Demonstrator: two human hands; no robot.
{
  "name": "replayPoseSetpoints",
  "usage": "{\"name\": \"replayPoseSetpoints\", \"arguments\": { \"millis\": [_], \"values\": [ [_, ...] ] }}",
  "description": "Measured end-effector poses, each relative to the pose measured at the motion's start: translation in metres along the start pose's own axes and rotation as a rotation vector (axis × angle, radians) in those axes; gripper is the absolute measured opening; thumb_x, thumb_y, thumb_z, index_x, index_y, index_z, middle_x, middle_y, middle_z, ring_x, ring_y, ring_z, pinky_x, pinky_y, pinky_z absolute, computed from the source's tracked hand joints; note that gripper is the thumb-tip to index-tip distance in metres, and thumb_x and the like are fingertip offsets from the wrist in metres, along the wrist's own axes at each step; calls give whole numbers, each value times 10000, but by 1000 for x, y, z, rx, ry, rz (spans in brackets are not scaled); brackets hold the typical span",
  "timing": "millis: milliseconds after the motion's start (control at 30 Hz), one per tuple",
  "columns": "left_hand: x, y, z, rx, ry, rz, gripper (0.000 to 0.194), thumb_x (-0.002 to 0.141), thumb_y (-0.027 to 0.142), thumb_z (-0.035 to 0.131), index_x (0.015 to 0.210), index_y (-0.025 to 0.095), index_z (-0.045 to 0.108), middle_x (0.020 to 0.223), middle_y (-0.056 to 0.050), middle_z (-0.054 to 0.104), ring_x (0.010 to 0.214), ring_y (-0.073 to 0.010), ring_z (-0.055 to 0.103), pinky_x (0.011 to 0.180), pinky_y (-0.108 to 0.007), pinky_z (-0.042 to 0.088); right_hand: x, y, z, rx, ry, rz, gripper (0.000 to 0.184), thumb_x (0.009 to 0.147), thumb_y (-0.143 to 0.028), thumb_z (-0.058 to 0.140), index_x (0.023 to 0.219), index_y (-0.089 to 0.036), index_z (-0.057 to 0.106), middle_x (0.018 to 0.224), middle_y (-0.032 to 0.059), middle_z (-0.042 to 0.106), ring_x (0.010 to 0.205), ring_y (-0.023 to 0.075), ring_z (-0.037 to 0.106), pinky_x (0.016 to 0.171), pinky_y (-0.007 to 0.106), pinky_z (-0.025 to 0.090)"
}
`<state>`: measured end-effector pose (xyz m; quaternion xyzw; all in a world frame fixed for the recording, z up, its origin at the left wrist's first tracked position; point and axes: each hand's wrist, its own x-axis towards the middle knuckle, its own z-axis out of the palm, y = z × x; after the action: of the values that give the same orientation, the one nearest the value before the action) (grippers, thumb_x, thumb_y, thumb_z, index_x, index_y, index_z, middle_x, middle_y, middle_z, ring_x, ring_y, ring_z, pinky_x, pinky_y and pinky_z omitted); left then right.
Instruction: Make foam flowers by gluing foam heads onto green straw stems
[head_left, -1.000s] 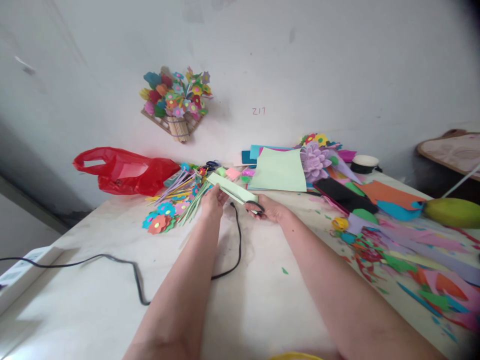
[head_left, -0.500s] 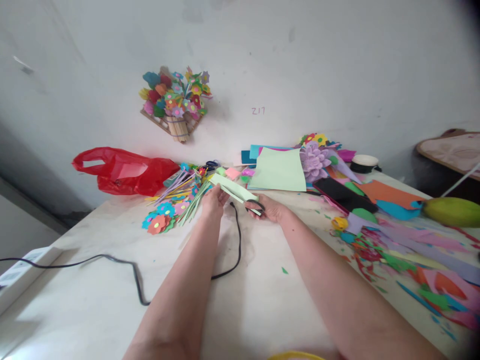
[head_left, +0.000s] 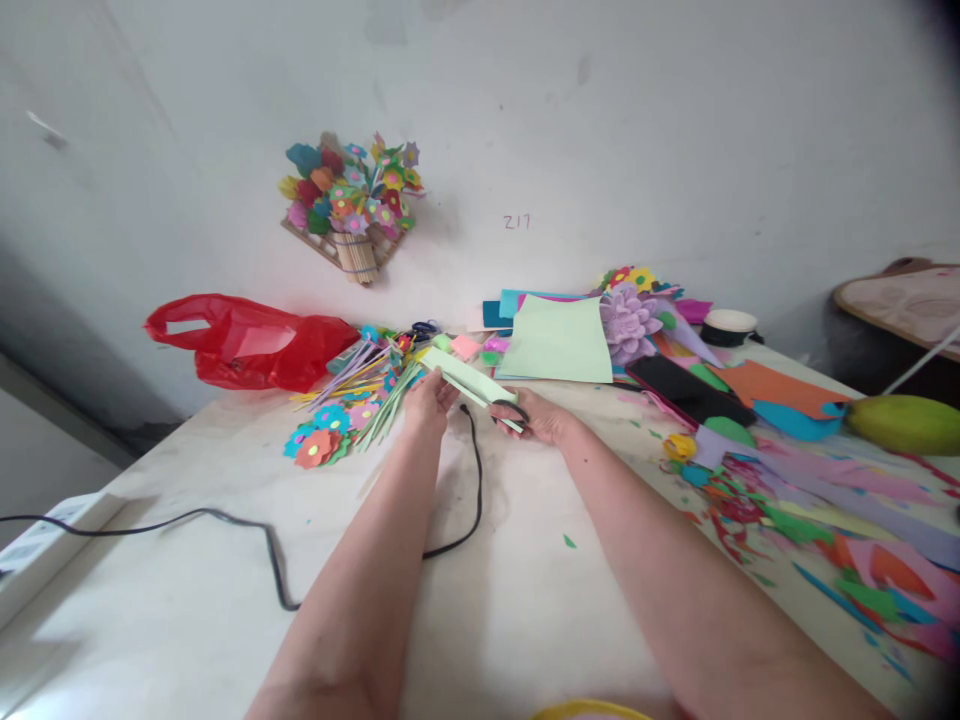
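Between my hands stretches a pale green paper strip point(head_left: 474, 378), slit lengthwise so a narrow piece parts from its lower side. My left hand point(head_left: 430, 398) pinches its left end. My right hand point(head_left: 534, 416) is closed around scissors point(head_left: 511, 408) with black handles, at the strip's right end; their blades are hidden by the paper. Behind the strip, a pale green sheet point(head_left: 559, 340) lies on stacked coloured sheets. Paper stems and flowers point(head_left: 322, 438) lie left of my left hand.
A black cable point(head_left: 477, 490) runs over the table beneath my arms. On the left sits a red plastic bag point(head_left: 255, 345). To the right are a phone point(head_left: 686, 390), a roll of tape point(head_left: 729, 324) and coloured paper scraps point(head_left: 817, 530). A flower basket point(head_left: 352, 210) hangs on the wall.
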<state>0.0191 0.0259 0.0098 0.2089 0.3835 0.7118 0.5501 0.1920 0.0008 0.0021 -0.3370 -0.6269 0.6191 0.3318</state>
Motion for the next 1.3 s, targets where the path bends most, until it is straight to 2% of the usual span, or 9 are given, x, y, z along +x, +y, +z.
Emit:
{"name": "replayPoseSetpoints", "arguments": {
  "millis": [333, 733, 1133, 1300],
  "values": [
    [-2, 6, -1, -27, 50, 0, 17, 736, 145, 565, 745, 135, 574, 630, -21, 617, 568, -123, 612, 629, -254, 509, 0, 1, 0, -6, 0, 7, 347, 637, -401, 669, 783, -179, 446, 485, -53, 506, 366, 51, 418, 316, 150, 222],
    [-2, 0, 1, 21, -7, -19, 42, 720, 157, 581, 752, 138, 563, 612, -13, 609, 550, -115, 605, 604, -239, 502, -1, -3, 1, 22, -19, 8, 336, 653, -422, 656, 752, -164, 464, 482, -34, 531, 366, 65, 445, 322, 170, 310],
    [0, -1, 0, 31, -11, -16, 97, 703, 163, 606, 792, 149, 569, 659, -21, 628, 553, -121, 608, 588, -247, 504, 1, 1, 1, 32, 3, -6, 344, 617, -399, 683, 742, -167, 461, 469, -41, 514, 356, 63, 425, 312, 168, 281],
    [0, -1, -1, 33, -6, -6, 61, 708, 156, 598, 758, 143, 565, 644, -20, 626, 559, -120, 610, 577, -234, 503, 2, 3, 1, 37, 13, -25, 335, 611, -379, 685, 747, -164, 467, 466, -48, 500, 351, 56, 404, 312, 165, 263]
  ]
}}
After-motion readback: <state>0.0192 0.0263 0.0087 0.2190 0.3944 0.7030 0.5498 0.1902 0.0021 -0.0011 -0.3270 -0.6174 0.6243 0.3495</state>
